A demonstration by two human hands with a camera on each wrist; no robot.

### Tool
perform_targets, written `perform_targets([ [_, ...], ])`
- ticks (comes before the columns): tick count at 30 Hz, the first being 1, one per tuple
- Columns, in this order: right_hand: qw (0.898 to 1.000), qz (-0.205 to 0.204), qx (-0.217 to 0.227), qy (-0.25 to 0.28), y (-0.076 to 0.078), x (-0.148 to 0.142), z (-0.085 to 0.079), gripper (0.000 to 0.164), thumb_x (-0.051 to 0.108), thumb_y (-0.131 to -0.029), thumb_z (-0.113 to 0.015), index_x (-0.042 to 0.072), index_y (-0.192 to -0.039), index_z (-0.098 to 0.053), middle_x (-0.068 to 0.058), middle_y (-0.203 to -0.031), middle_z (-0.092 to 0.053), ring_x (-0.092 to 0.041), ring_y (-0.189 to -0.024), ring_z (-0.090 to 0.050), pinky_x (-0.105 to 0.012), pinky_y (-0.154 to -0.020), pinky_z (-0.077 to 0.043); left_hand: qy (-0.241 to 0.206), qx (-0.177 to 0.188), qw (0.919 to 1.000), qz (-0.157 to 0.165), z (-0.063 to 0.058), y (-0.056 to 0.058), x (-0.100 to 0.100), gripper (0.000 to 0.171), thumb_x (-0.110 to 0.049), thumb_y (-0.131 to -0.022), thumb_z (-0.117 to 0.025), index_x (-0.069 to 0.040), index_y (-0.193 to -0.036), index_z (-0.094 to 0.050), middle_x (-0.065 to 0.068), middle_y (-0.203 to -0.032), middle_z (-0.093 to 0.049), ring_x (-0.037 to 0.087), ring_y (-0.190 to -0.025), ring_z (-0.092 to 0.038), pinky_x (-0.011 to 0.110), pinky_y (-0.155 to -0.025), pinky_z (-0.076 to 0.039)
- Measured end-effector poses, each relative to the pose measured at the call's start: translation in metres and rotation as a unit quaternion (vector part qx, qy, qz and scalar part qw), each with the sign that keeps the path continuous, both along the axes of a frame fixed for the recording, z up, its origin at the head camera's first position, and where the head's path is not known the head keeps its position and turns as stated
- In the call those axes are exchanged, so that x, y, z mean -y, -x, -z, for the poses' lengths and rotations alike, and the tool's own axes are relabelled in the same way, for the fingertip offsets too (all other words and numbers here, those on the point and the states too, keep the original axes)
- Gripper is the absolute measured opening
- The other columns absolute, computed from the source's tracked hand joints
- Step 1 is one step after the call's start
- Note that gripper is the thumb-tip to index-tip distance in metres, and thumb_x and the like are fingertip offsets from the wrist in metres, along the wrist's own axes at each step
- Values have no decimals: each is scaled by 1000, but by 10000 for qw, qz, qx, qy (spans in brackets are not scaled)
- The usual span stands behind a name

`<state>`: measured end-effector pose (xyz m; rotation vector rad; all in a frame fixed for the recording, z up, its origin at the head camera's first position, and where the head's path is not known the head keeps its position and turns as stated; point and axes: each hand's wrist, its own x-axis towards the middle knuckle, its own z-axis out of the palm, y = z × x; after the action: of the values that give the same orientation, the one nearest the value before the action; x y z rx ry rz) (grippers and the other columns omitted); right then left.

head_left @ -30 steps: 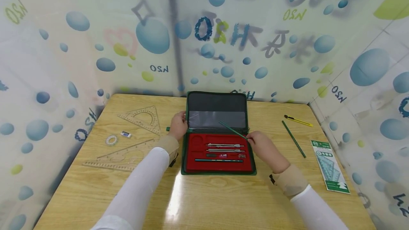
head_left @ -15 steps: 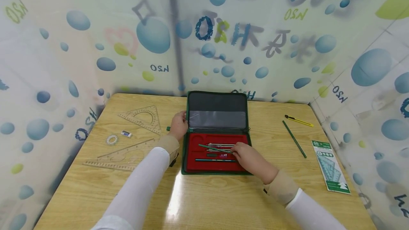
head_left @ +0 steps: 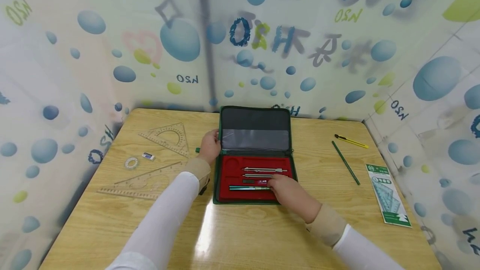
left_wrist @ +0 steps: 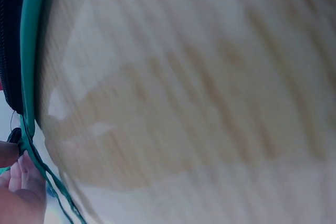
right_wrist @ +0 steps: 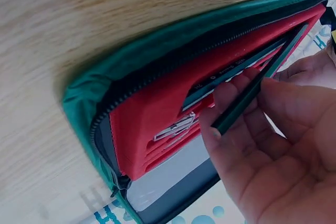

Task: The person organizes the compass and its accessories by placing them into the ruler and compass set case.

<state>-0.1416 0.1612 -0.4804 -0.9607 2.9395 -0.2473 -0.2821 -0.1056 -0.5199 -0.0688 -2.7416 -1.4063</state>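
A green zip case (head_left: 255, 116) lies unfolded on the table, with a red moulded tray (head_left: 236, 195) in its lower half. My left hand (head_left: 210, 147) pinches the case's left edge near the hinge; the fingers (left_wrist: 31, 174) show only at the view's corner. Over the front of the tray, my right hand (head_left: 288, 195) holds a green pencil (right_wrist: 247, 94) between thumb and fingers. That pencil runs alongside another dark pencil (right_wrist: 223, 76) lying in its slot. Two silver compass-like tools (head_left: 262, 169) sit farther back in the tray, and my right hand partly covers the tray's small pieces.
On the left lie two clear set squares (head_left: 183, 138), a tape roll (head_left: 131, 162) and a small eraser (head_left: 148, 156). To the right are a yellow utility knife (head_left: 352, 141), a green pencil (head_left: 346, 162) and a green-white packet (head_left: 388, 195). A patterned wall stands behind.
The right hand has carried the green pencil leftward and toward the front of the tray, turning it nearly parallel to the pencil there. My left hand stays on the case's edge.
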Motion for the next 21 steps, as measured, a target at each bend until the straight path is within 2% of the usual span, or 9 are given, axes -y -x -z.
perform_targets([
  [6,9991,51,-274,-335,-3,1,1,10,4,-85,-63,11,-81,-69,0,-76,-60,-17,-75,-56,-30,-71,-51,4,-9,10000,32,-2,-1,0,42,10,-87,-49,7,-129,-48,23,-108,-56,32,-100,-55,41,-86,-48],
  [15,9961,21,-262,-846,-8,6,2,19,-1,-87,-58,7,-104,-62,-9,-105,-63,-27,-99,-58,-38,-87,-50,-60,94,9999,15,-4,-2,-1,43,10,-88,-48,6,-131,-47,23,-110,-55,32,-102,-55,41,-86,-47],
  [21,9928,-277,-347,-1112,-10,4,7,23,-2,-87,-60,5,-108,-60,-11,-110,-58,-30,-103,-57,-38,-82,-52,-76,82,9999,-18,-4,-3,-1,43,10,-88,-48,5,-130,-48,23,-109,-56,32,-101,-55,40,-86,-47],
])
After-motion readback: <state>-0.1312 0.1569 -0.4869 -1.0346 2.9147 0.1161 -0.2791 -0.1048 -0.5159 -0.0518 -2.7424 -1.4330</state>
